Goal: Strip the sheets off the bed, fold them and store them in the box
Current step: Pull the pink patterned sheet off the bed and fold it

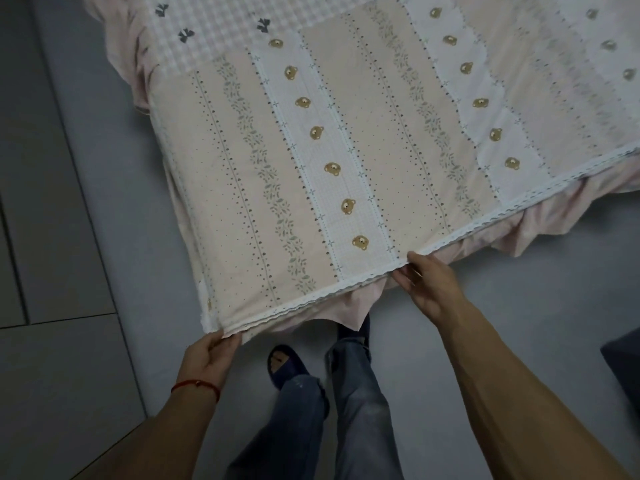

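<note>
A pale pink sheet [311, 150] with bear faces, leaf stripes and a white lace hem lies spread flat and folded over itself across a grey surface. Its layered near edge runs from lower left to right. My left hand [207, 358], with a red string on the wrist, pinches the near left corner of that edge. My right hand [426, 282] pinches the lace hem further right, thumb on top and fingers under the layers. A plain pink ruffle [554, 226] pokes out from under the hem. No box is in view.
My legs in jeans and dark slippers [287, 365] stand just below the sheet's edge. Grey floor tiles [41, 237] lie at the left beside a raised grey border. A dark object [623, 362] sits at the right edge.
</note>
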### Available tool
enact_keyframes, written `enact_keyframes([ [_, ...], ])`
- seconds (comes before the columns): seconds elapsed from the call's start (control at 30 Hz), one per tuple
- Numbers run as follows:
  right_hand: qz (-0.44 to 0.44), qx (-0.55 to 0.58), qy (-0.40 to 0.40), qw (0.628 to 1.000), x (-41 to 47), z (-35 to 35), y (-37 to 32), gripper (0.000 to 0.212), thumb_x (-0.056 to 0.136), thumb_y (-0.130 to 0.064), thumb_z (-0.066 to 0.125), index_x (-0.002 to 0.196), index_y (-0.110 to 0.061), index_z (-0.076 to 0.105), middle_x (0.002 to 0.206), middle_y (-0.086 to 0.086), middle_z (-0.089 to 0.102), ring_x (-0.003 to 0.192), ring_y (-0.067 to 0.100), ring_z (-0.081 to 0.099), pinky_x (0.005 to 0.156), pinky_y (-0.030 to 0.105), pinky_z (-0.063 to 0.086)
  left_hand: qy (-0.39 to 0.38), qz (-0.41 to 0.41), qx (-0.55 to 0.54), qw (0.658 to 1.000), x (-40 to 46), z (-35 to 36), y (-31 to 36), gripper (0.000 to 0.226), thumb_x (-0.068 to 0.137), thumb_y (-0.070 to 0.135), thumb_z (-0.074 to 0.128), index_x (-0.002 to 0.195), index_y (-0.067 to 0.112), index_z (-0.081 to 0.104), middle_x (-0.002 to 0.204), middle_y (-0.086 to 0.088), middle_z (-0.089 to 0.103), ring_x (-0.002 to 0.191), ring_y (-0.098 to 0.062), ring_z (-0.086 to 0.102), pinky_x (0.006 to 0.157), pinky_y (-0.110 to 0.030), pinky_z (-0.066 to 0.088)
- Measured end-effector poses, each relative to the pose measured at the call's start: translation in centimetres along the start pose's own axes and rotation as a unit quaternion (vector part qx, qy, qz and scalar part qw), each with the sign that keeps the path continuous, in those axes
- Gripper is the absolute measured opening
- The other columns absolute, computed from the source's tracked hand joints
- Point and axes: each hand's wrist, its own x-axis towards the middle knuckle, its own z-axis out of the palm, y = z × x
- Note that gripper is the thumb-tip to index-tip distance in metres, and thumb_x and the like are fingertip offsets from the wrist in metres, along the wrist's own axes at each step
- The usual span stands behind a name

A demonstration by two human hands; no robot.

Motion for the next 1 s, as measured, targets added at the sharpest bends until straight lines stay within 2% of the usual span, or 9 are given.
enact_keyframes([
  [0.07,-0.007,-0.016,0.0,1.0,-0.2,0.1,0.6,0.018,0.098,-0.001,0.061,0.116,-0.001,0.062,0.113,0.018,0.074,0.098,0.027,0.074,0.086,0.042,0.062,-0.013,-0.017,-0.052,0.998,0.3,-0.5,-0.3,0.025,0.088,-0.008,0.068,0.112,-0.004,0.066,0.115,-0.015,0.068,0.106,-0.022,0.063,0.109,-0.027,0.035],
  [0.17,-0.014,-0.042,-0.01,0.999,-0.5,0.5,1.4,0.019,0.099,-0.005,0.062,0.116,0.001,0.061,0.109,0.016,0.076,0.097,0.028,0.075,0.087,0.042,0.062,-0.068,-0.039,-0.105,0.991,1.2,0.0,0.1,0.103,0.031,-0.011,0.089,0.129,-0.002,0.059,0.128,-0.017,0.065,0.115,-0.028,0.061,0.108,-0.039,0.043],
  [0.33,-0.007,-0.054,-0.005,0.998,-0.5,0.4,2.8,0.025,0.097,-0.005,0.064,0.118,0.008,0.06,0.11,0.02,0.075,0.101,0.032,0.073,0.088,0.041,0.062,-0.008,-0.068,-0.143,0.987,1.1,0.5,0.9,0.023,0.103,0.008,0.049,0.123,-0.001,0.058,0.136,-0.018,0.059,0.108,-0.012,0.063,0.117,-0.033,0.035],
  [0.43,-0.009,-0.055,-0.007,0.998,-0.6,0.3,2.8,0.02,0.097,-0.004,0.065,0.114,0.005,0.062,0.108,0.019,0.075,0.1,0.032,0.073,0.09,0.042,0.061,0.033,-0.029,-0.044,0.998,1.2,0.7,0.2,0.028,0.106,0.004,0.041,0.132,-0.003,0.05,0.137,-0.022,0.053,0.112,-0.006,0.059,0.121,-0.029,0.026],
  [0.5,-0.008,-0.062,-0.009,0.998,-0.5,0.4,2.4,0.016,0.096,-0.004,0.065,0.11,0.004,0.063,0.106,0.019,0.076,0.095,0.031,0.074,0.091,0.043,0.06,0.031,-0.001,0.035,0.999,1.1,0.5,0.1,0.04,0.106,0.002,0.038,0.146,0.0,0.041,0.136,-0.015,0.051,0.135,-0.026,0.048,0.117,-0.038,0.035],
  [0.6,-0.016,-0.043,0.002,0.999,-0.1,0.2,0.9,0.02,0.095,-0.008,0.068,0.112,0.001,0.064,0.105,0.018,0.076,0.093,0.03,0.074,0.088,0.044,0.061,0.114,0.008,0.152,0.982,2.2,0.2,0.2,0.033,0.095,-0.007,0.048,0.127,-0.008,0.053,0.131,-0.024,0.059,0.12,-0.039,0.06,0.09,-0.047,0.058],
  [0.73,-0.069,-0.001,0.07,0.995,1.9,-1.1,-3.3,0.016,0.098,-0.012,0.064,0.113,-0.006,0.066,0.104,0.011,0.076,0.09,0.024,0.074,0.079,0.04,0.063,0.261,0.262,0.472,0.8,-1.4,4.6,-0.3,0.053,0.074,0.001,0.063,0.126,-0.002,0.054,0.133,-0.029,0.05,0.115,-0.046,0.054,0.095,-0.05,0.051],
  [0.83,-0.094,0.014,0.133,0.987,3.9,-2.7,-7.6,0.023,0.096,-0.012,0.065,0.116,-0.001,0.065,0.106,0.013,0.073,0.084,0.023,0.07,0.075,0.038,0.063,0.066,0.521,0.597,0.607,-5.5,11.3,-4.0,0.05,0.066,-0.008,0.063,0.114,0.006,0.061,0.124,-0.021,0.05,0.114,-0.039,0.045,0.097,-0.046,0.04],
  [1.0,-0.133,0.02,0.194,0.972,6.0,-5.0,-14.1,0.006,0.09,-0.007,0.067,0.086,-0.008,0.063,0.081,0.011,0.066,0.058,0.02,0.061,0.051,0.029,0.054,-0.213,0.542,0.742,0.334,-6.5,22.5,-11.6,0.068,0.081,0.018,0.067,0.145,0.028,0.046,0.164,-0.008,0.023,0.15,-0.034,0.02,0.119,-0.058,0.022],
])
